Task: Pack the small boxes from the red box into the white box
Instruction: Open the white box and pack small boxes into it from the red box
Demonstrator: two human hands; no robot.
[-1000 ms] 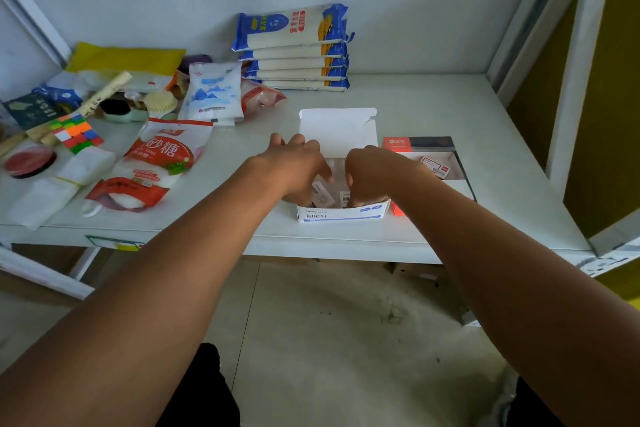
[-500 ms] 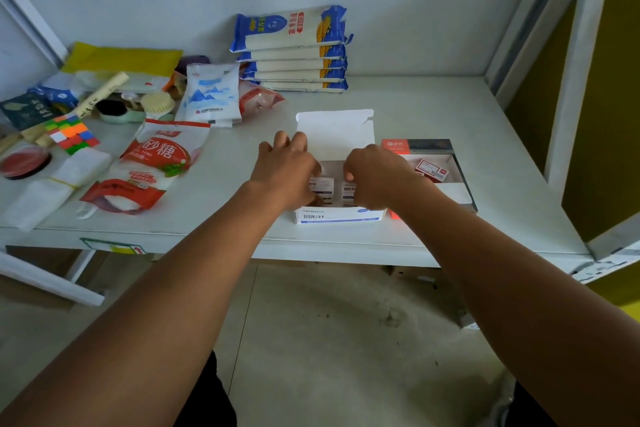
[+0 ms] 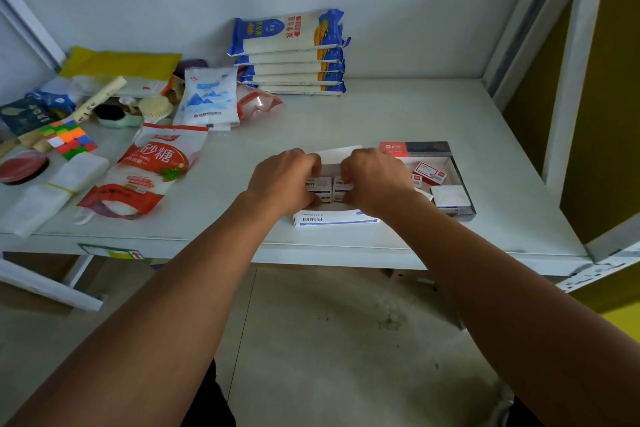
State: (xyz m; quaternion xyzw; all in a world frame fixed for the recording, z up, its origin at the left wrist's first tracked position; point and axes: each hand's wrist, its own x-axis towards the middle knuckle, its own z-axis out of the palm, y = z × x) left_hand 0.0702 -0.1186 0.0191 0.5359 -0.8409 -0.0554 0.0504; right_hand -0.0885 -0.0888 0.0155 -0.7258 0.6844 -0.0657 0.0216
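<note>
The white box (image 3: 334, 219) sits near the table's front edge with two small white boxes (image 3: 321, 186) side by side inside it. My left hand (image 3: 280, 180) and my right hand (image 3: 374, 180) are over the box, fingers curled on its lid flap (image 3: 337, 153), which leans forward over the opening. Touching the white box's right side is the red box (image 3: 394, 148). It holds a small red-and-white box (image 3: 429, 173) and a small white box (image 3: 450, 198). My right wrist hides its left part.
A red sugar bag (image 3: 152, 170) lies left of the white box. Behind are a blue-and-white pouch (image 3: 209, 99), stacked noodle packs (image 3: 291, 52), a coloured cube (image 3: 67, 139) and other clutter at far left. A shelf post (image 3: 568, 80) stands at right.
The lid flap stood upright behind the box; now it is tipped forward and lower, with both hands moved up from inside the box onto it.
</note>
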